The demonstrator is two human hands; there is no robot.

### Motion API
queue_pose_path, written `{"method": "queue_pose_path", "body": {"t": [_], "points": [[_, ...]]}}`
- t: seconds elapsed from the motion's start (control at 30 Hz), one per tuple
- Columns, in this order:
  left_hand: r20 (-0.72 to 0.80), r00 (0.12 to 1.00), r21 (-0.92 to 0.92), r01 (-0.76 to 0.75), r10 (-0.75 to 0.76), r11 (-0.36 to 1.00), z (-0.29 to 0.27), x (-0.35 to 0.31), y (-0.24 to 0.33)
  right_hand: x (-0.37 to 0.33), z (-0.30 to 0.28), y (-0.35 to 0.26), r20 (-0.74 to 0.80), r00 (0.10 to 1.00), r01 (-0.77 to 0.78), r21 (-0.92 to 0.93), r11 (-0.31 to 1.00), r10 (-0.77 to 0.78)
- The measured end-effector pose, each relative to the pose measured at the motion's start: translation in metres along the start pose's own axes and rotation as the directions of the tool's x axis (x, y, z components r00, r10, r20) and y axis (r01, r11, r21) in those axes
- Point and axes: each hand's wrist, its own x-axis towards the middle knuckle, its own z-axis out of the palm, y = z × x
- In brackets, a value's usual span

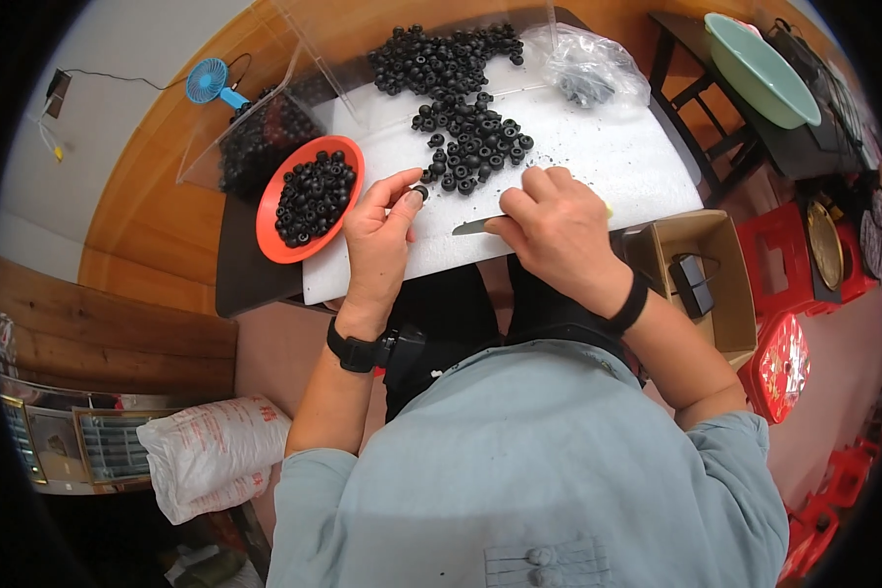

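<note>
My left hand (380, 227) pinches a small round black part with a hole (420, 192) between thumb and fingertips, over the white foam sheet (598, 162). Closed round a knife is my right hand (557, 227); the knife's short blade (473, 225) points left toward the held part, apart from it. Just beyond both hands lies a loose pile of the same black parts (470, 147), with a larger heap (441, 59) behind it. Left of my left hand, an orange-red bowl (269, 218) holds many more. Dark crumbs are scattered on the foam near the knife.
A clear bin of black parts (265, 142) and a blue fan (207, 80) stand at the back left. A clear plastic bag (593, 73) lies at the back right. Right of the table are a cardboard box (657, 250), red stools (776, 260) and a green basin (759, 73).
</note>
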Motion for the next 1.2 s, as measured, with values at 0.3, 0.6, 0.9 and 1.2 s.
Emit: {"method": "queue_pose_path", "body": {"t": [0.3,0.6,0.9,1.2], "points": [[0.165,0.986,-0.506,0.113,-0.032,0.855,0.008,0.002,0.001,0.006,0.007,0.021,-0.137,0.981,-0.148,-0.055,0.987,0.139],[0.319,0.948,-0.593,0.212,-0.015,0.776,0.026,0.004,-0.006,0.004,-0.022,0.027,-0.106,0.923,-0.336,0.248,0.909,0.370],[0.335,0.942,-0.561,0.210,-0.012,0.801,0.029,-0.002,-0.007,-0.003,-0.015,0.010,0.132,0.883,-0.462,0.416,0.783,0.451],[0.321,0.947,-0.533,0.182,-0.002,0.826,0.031,-0.002,-0.006,-0.006,-0.002,0.005,0.000,0.916,-0.388,0.265,0.883,0.402]]}}
